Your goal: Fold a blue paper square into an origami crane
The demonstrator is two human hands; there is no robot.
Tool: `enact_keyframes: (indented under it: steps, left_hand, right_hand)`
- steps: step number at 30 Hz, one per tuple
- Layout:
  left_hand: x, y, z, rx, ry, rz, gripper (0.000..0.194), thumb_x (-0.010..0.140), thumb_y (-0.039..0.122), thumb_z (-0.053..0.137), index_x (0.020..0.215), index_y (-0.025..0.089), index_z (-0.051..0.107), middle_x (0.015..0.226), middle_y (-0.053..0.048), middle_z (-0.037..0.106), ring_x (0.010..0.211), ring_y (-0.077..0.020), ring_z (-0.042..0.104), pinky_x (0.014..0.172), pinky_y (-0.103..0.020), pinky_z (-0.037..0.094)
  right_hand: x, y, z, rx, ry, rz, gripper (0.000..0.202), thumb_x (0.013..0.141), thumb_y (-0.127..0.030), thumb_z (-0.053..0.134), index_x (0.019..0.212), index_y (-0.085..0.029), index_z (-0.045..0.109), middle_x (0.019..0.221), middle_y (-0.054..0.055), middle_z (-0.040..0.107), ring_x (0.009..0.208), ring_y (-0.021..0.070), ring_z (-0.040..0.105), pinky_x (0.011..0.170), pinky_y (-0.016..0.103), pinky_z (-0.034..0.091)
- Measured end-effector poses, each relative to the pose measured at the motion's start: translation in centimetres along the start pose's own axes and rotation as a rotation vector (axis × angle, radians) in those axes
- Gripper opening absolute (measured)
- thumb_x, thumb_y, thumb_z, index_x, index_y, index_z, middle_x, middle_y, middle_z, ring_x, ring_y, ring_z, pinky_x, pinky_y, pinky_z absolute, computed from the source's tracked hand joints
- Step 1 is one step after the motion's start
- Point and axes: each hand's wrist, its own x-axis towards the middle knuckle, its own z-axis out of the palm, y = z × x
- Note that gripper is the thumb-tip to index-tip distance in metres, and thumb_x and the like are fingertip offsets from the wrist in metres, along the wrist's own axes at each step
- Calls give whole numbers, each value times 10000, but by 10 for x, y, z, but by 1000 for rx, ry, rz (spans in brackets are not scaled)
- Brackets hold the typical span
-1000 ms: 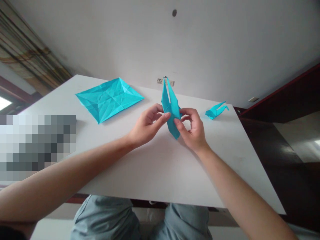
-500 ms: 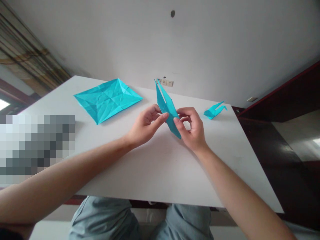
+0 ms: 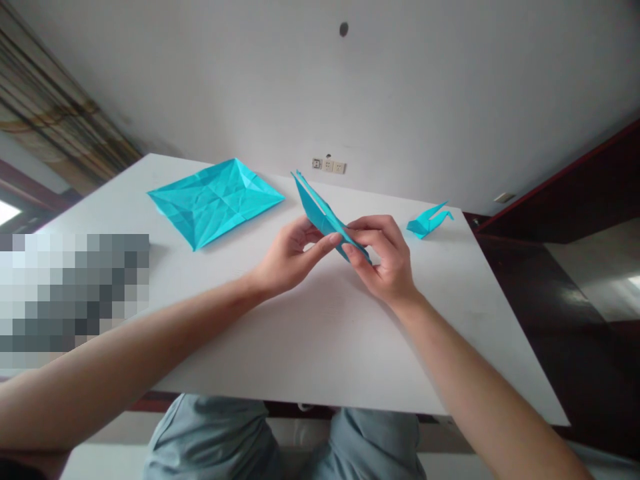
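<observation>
A long, narrow piece of folded turquoise origami paper [image 3: 316, 208] is held above the table, its two slim points aimed up and to the left with a slit between them. My left hand [image 3: 295, 257] pinches its left side, thumb on the near face and fingers behind. At the lower right end my right hand [image 3: 383, 257] grips it between thumb and fingers, which cover part of the paper. A finished turquoise paper crane [image 3: 427, 221] stands to the right of my right hand. Left of my hands lies a creased turquoise sheet [image 3: 217, 200], spread out.
The white table [image 3: 320, 360] reaches back to a grey wall with sockets [image 3: 329, 165]. A blurred-out patch [image 3: 75, 300] covers something at the table's left side. My knees [image 3: 215, 433] are under the front edge.
The folded paper has tilted further left and turned more edge-on, its points lower. My right fingers have moved in over its right side. The crane and the sheet stay put.
</observation>
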Motion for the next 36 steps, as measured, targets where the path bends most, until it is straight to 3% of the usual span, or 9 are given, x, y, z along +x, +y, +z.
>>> enact_keyframes:
  steps: [6, 12, 17, 21, 25, 29, 32, 36]
  left_hand:
    - [-1, -4, -2, -31, -48, -17, 463, 1102, 618, 961, 1277, 199, 872, 1283, -123, 964, 1199, -302, 948, 1074, -399, 771]
    - [4, 0, 1, -123, -83, 9, 464, 1041, 581, 1037, 1263, 201, 891, 1271, -118, 966, 1205, -308, 948, 1124, -430, 768]
    - [7, 8, 4, -135, -34, -45, 502, 989, 643, 1063, 1166, 196, 916, 1180, -110, 971, 1146, -318, 947, 1104, -452, 770]
    - [6, 11, 5, -125, -15, -52, 480, 998, 645, 1051, 1133, 198, 942, 1151, -102, 973, 1105, -309, 942, 1076, -436, 769]
    - [5, 9, 4, -124, -9, -46, 502, 992, 665, 1049, 1135, 197, 937, 1151, -100, 968, 1109, -307, 935, 1071, -429, 763]
    - [3, 6, 4, -96, -6, -45, 507, 994, 665, 1047, 1140, 196, 922, 1123, -90, 954, 1068, -276, 913, 1002, -382, 749]
    - [2, 7, 3, -69, -11, -52, 503, 1029, 676, 1011, 1109, 194, 892, 1063, -67, 925, 978, -224, 869, 929, -330, 718]
    - [1, 10, 1, 8, -36, -93, 552, 1023, 717, 997, 1087, 184, 867, 1003, -51, 885, 893, -195, 804, 832, -301, 669]
  right_hand:
    - [0, 2, 2, -67, 57, -114, 239, 1155, -237, 819, 1365, -346, 789, 1256, 65, 831, 1149, 276, 810, 905, 463, 692]
    - [2, -2, -1, -238, 82, -131, 159, 1177, -248, 813, 1287, -360, 838, 1176, 42, 864, 1119, 284, 806, 1077, 526, 618]
    - [1, -4, 3, -125, 122, -36, 79, 1198, -316, 804, 1214, -341, 878, 1156, 62, 832, 1102, 282, 790, 993, 509, 655]
    - [-4, -2, 10, 112, 127, 187, 147, 1192, -463, 816, 1202, -317, 823, 1159, 57, 824, 1008, 241, 790, 809, 417, 667]
    - [-7, -2, 12, 264, 75, 355, 266, 1153, -532, 885, 1303, -327, 805, 1118, 27, 847, 957, 217, 788, 858, 399, 673]
    - [-2, -5, 8, 260, 17, 324, 285, 1184, -514, 836, 1014, -302, 751, 913, -1, 771, 849, 207, 709, 801, 394, 594]
    - [2, -8, 5, 273, -49, 296, 367, 1184, -517, 815, 925, -289, 690, 888, 2, 759, 832, 207, 684, 800, 395, 567]
    - [2, -8, 3, 330, -161, 369, 482, 1151, -601, 836, 859, -277, 630, 826, -14, 699, 788, 193, 632, 774, 378, 524]
